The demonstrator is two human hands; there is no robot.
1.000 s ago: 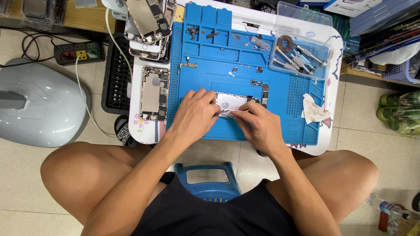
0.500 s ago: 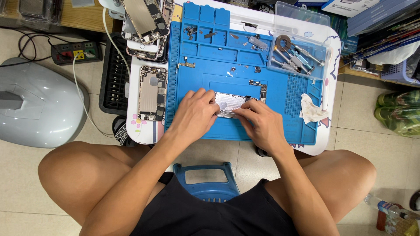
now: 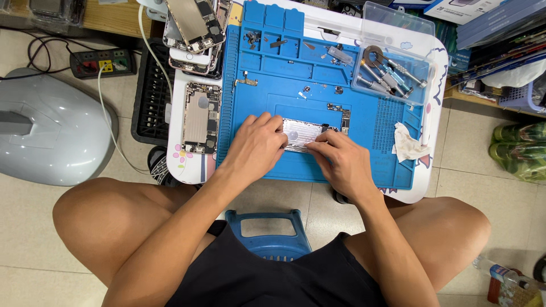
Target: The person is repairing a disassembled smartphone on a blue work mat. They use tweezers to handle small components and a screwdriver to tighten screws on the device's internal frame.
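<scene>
Both my hands are on the silver phone plate (image 3: 304, 132) on the blue mat (image 3: 364, 148): left hand (image 3: 259, 145) fingers pressed onto its edge, right hand (image 3: 341, 159) fingers pinching its near edge.

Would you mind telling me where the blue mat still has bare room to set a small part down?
The blue silicone work mat is bare between the left hand and its left ridged edge, and along the near edge under both hands. The far trays with loose screws and the clear plastic tool box are crowded.
</scene>
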